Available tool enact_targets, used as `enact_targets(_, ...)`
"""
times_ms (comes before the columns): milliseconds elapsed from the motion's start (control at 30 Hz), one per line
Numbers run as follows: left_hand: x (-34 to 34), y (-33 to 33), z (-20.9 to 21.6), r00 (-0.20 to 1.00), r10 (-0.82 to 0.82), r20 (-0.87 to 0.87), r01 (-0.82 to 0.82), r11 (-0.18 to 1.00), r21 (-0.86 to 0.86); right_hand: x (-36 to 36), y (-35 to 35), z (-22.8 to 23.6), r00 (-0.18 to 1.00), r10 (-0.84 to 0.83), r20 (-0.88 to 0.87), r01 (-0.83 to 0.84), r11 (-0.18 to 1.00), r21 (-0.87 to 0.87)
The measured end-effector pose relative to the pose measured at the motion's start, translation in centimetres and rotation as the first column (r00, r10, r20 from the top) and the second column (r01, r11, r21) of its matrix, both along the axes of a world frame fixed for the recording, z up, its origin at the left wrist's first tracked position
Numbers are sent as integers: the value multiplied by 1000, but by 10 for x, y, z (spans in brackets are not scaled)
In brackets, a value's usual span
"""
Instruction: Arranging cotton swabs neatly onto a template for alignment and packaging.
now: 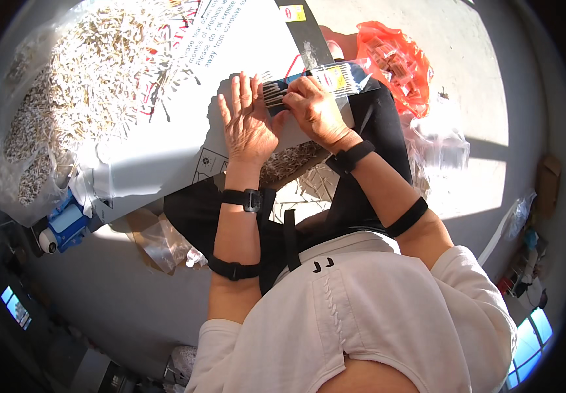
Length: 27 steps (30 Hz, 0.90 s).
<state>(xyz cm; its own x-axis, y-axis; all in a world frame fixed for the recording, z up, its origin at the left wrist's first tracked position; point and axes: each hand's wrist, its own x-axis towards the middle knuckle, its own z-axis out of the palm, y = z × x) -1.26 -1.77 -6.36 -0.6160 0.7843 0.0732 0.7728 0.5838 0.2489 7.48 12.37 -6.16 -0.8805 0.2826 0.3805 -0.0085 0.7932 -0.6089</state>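
Note:
My left hand (249, 124) lies with its fingers stretched out on a white printed board (184, 141), next to a row of thin white sticks (272, 93). To its right, my right hand (317, 110) has its fingers bent together at a clear flat packet (336, 77) with a yellow label and more thin pale sticks inside. The right fingertips are pressed at the packet's left end and hide what exactly they pinch. Left of the hands, a large heap of short, thin, pale and greyish pieces (93, 72) spreads over the board, partly in a clear plastic bag (14, 147).
An orange-red plastic bag (397, 62) of small packets stands beyond my right hand, with clear plastic packaging (443, 147) below it. A blue and white container (66, 226) is by the board's near-left corner. A cardboard piece with clear plastic (165, 242) lies on the floor.

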Motion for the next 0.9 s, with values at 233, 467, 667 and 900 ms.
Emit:
enact_targets(233,2,-1,-1,999,-30,-28,29,999,-31,-12,-3,-4,977,-211,5,205,946,-251)
enact_targets(467,2,0,-3,1000,-1,-12,0,998,-68,-9,6,7,991,-77,107,85,994,-75)
enact_targets(667,0,0,-1,1000,-23,-3,23,999,-23,-9,16,9,995,25,97,-41,986,160)
enact_targets(900,-4,-5,-3,997,-70,24,69,997,15,-22,11,20,970,-51,236,102,973,-209)
